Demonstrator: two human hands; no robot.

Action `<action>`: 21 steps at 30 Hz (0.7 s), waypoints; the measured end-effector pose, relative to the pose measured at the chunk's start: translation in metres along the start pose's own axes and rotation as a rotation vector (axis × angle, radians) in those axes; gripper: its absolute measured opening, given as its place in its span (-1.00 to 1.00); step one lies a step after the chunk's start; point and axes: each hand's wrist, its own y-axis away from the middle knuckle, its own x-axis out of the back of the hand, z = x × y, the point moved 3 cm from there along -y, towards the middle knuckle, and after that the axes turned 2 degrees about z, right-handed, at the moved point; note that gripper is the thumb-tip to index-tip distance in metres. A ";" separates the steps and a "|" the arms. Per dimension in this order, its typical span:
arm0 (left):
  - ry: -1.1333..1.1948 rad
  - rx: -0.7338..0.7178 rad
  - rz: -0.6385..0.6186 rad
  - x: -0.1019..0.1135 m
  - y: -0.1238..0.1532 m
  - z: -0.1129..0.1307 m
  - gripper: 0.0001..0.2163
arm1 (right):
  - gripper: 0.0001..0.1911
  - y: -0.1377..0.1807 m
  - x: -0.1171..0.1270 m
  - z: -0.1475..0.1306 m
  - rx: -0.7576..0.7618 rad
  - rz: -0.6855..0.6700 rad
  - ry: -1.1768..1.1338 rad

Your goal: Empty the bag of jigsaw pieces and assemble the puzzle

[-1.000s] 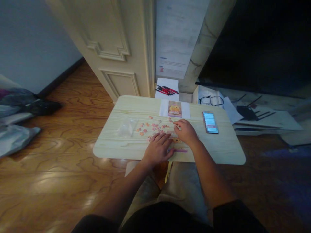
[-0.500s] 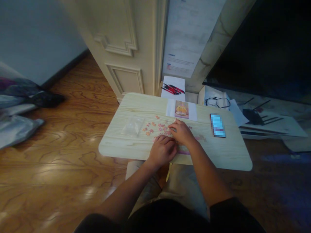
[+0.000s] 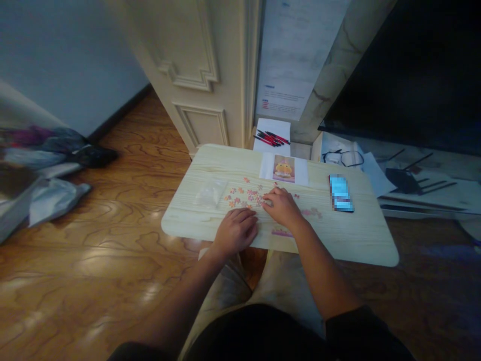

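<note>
Loose jigsaw puzzle pieces (image 3: 251, 196), pink and orange, lie scattered over the middle of the pale wood-grain table (image 3: 191, 220). At the right side of this pile my right hand (image 3: 282, 206) pinches, thumb and forefinger closed around what looks like a puzzle piece, mostly covered by the fingers. My left hand (image 3: 236, 230) rests on the table just below the pile, fingers loosely bent and lying down, with nothing visible in them. Below my right hand is a joined strip of puzzle (image 3: 281, 232) with a purple edge. More pink pieces (image 3: 311, 212) lie right of my right wrist.
A sheet with a printed picture (image 3: 284, 169) lies at the table's back edge. A clear plastic bag (image 3: 210, 193) sits left of the pieces, a phone (image 3: 341, 193) at the right. Behind the table, red and black pens (image 3: 271, 138) lie on white paper.
My left hand has drawn away to the left from beside my right hand, uncovering the puzzle strip. My right hand stays at the pile. The whole view has shifted slightly.
</note>
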 end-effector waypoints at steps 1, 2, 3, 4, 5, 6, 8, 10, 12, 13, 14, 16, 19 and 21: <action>-0.006 0.005 0.006 0.002 0.002 -0.002 -0.79 | -0.78 0.000 -0.001 -0.001 -0.006 -0.003 0.008; -0.015 0.018 0.009 0.003 0.004 -0.003 -0.79 | -0.80 0.000 -0.002 -0.003 -0.012 -0.006 0.014; -0.025 0.034 0.011 0.003 0.005 -0.003 -0.79 | -0.84 0.000 -0.003 -0.004 -0.020 -0.012 0.019; -0.035 0.049 0.010 0.004 0.005 -0.003 -0.79 | -0.86 0.000 -0.004 -0.005 -0.028 -0.021 0.021; -0.045 0.058 0.005 0.004 0.006 -0.003 -0.80 | -0.88 -0.001 -0.004 -0.005 -0.036 -0.029 0.021; -0.055 0.062 -0.001 0.003 0.006 -0.002 -0.80 | -0.88 -0.001 -0.004 -0.005 -0.045 -0.035 0.021; -0.071 0.062 -0.012 0.002 0.006 0.000 -0.81 | -0.84 -0.001 -0.004 -0.005 -0.063 -0.039 0.023; -0.078 0.059 -0.017 0.001 0.005 0.002 -0.81 | -0.80 0.000 -0.003 -0.005 -0.073 -0.045 0.025; -0.076 0.053 -0.015 0.000 0.004 0.006 -0.81 | -0.85 0.002 -0.003 -0.005 -0.079 -0.057 0.027; -0.074 0.048 -0.012 -0.001 0.003 0.007 -0.81 | -0.87 0.003 -0.003 -0.005 -0.086 -0.064 0.028; -0.071 0.042 -0.010 -0.001 0.003 0.009 -0.81 | -0.89 0.003 -0.003 -0.005 -0.095 -0.066 0.033; -0.068 0.026 -0.011 -0.003 0.003 0.013 -0.80 | -0.88 0.005 -0.003 -0.005 -0.113 -0.059 0.049; -0.070 0.003 -0.022 -0.006 0.005 0.016 -0.79 | -0.84 0.007 -0.004 -0.004 -0.117 -0.047 0.067; -0.073 -0.004 -0.030 -0.008 0.007 0.017 -0.80 | -0.87 0.007 -0.004 -0.003 -0.116 -0.046 0.059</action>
